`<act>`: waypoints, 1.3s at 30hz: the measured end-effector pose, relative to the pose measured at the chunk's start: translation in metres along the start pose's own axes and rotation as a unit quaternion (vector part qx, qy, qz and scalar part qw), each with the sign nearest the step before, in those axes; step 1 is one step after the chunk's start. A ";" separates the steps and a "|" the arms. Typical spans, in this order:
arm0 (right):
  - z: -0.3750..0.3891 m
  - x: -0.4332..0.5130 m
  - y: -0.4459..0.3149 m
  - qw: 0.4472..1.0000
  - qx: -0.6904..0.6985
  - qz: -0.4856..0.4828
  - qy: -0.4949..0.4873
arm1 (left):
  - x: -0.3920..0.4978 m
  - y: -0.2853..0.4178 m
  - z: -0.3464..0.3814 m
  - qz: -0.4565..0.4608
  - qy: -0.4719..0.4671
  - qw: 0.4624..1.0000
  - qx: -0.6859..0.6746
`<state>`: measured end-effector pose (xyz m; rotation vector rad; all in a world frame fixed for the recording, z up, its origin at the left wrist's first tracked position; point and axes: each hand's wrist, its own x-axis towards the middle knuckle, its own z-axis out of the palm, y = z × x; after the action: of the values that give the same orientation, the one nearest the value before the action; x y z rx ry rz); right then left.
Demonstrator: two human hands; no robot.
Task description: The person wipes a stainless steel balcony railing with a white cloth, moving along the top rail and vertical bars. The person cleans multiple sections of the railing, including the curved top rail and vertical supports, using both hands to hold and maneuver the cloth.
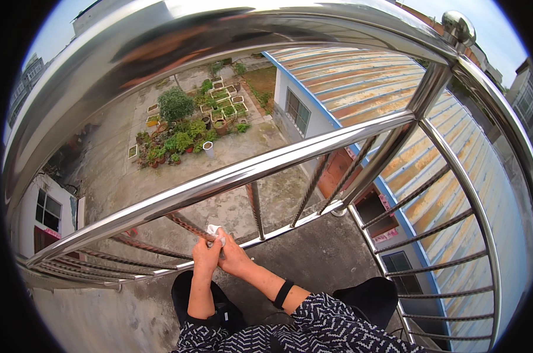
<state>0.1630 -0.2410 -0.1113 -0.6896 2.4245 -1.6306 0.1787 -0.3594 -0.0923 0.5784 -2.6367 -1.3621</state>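
Note:
A white cloth (213,229) is wrapped against a twisted metal baluster (184,223) of the balcony railing, low down near the bottom rail. My left hand (206,254) closes on the baluster at the cloth's left side. Close against it, my right hand (234,256) presses the white cloth around the same baluster; its fingertips are partly hidden behind the cloth. Above both hands runs the shiny stainless steel middle rail (231,173). Another twisted baluster (255,212) stands to the right of my hands.
A thick steel handrail (196,39) curves across the top, meeting a corner post (429,88) topped by a ball (458,27). The concrete balcony floor (310,260) lies under my knees. Beyond the railing, far below, are a courtyard with potted plants (191,137) and a rusty corrugated roof (359,79).

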 end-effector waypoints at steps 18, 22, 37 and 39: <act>0.011 0.026 0.012 0.996 0.054 -0.048 0.056 | -0.008 0.061 -0.044 0.131 0.006 0.982 -0.137; 0.019 0.018 0.031 0.998 0.024 0.032 0.038 | -0.007 0.063 -0.031 0.192 0.033 0.922 -0.335; -0.001 0.028 -0.032 0.978 -0.067 -0.140 0.138 | -0.005 0.071 -0.029 0.252 0.101 0.928 -0.255; -0.003 0.022 -0.023 0.987 -0.086 -0.086 0.104 | -0.006 0.075 -0.026 0.254 0.119 0.924 -0.259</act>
<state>0.1495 -0.2554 -0.0859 -0.8122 2.7487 -1.6428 0.1701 -0.3374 -0.0164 -0.0168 -1.9162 -1.5848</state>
